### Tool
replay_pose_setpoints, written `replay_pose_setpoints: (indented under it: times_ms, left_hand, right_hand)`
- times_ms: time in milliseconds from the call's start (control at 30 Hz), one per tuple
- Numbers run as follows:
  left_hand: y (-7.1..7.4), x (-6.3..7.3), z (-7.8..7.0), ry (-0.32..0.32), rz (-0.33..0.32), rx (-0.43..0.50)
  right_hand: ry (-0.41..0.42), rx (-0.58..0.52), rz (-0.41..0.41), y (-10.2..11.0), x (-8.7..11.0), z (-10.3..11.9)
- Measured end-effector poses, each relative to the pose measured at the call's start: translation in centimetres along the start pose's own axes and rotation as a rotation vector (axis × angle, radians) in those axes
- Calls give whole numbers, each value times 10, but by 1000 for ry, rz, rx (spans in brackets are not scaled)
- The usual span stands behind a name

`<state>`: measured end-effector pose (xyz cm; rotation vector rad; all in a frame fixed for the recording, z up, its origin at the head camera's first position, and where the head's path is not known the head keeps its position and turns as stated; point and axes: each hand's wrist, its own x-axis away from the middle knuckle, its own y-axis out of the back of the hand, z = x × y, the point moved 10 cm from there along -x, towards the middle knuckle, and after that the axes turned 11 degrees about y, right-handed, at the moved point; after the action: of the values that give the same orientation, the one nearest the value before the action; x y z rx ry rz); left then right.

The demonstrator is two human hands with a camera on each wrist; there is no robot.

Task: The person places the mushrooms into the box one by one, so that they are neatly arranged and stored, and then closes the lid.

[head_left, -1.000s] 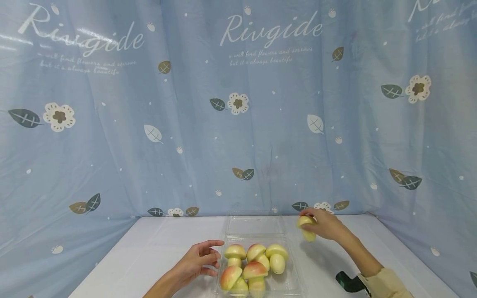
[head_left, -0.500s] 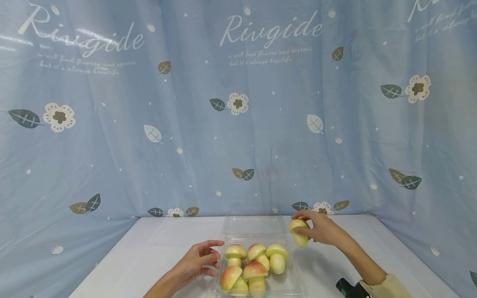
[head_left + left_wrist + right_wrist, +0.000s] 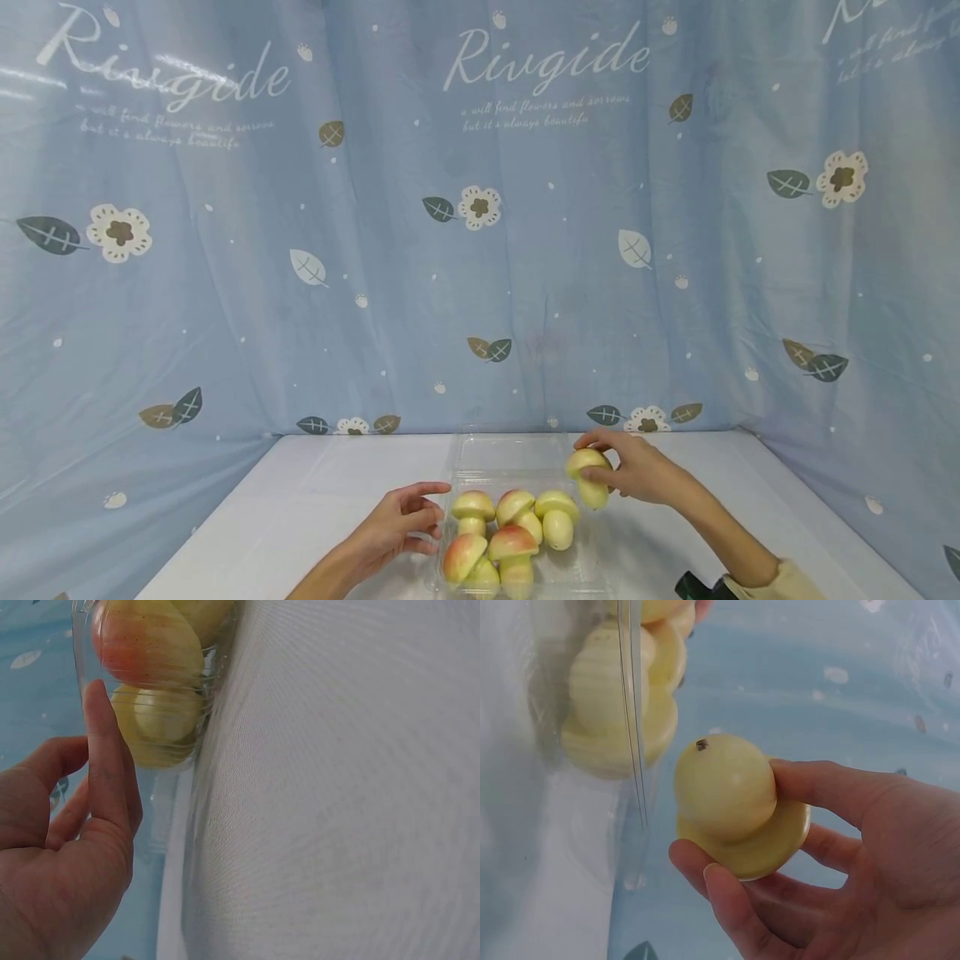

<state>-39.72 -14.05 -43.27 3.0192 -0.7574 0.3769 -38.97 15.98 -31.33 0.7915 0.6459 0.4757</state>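
Observation:
My right hand (image 3: 637, 471) holds a yellow mushroom (image 3: 587, 461) by its cap, over the right side of a clear plastic box (image 3: 567, 572). In the right wrist view the mushroom's rounded stem end (image 3: 724, 784) faces the camera, with thumb and fingers around the cap. Several more mushrooms, some with a red blush on the cap (image 3: 513, 540), sit inside the box. Beside the box's left wall is my left hand (image 3: 399, 523), fingers loosely extended and holding nothing. Its index fingertip (image 3: 96, 694) is right at the wall in the left wrist view.
The box's clear lid (image 3: 513, 454) lies folded back toward the blue printed curtain (image 3: 480, 275). A white table (image 3: 330, 467) carries the box. At the right sleeve (image 3: 783, 583) a dark device (image 3: 693, 586) shows.
My right hand has moved left and slightly nearer with the mushroom, from beside the box to its right side. My left hand and the mushrooms in the box have stayed put.

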Motion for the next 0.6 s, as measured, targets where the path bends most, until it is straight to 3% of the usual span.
replay_pose_setpoints:
  times_ms: [600]
  left_hand:
    - [1,-1,0,-1,3,4]
  right_hand:
    - [89,34,24,-15,8,27]
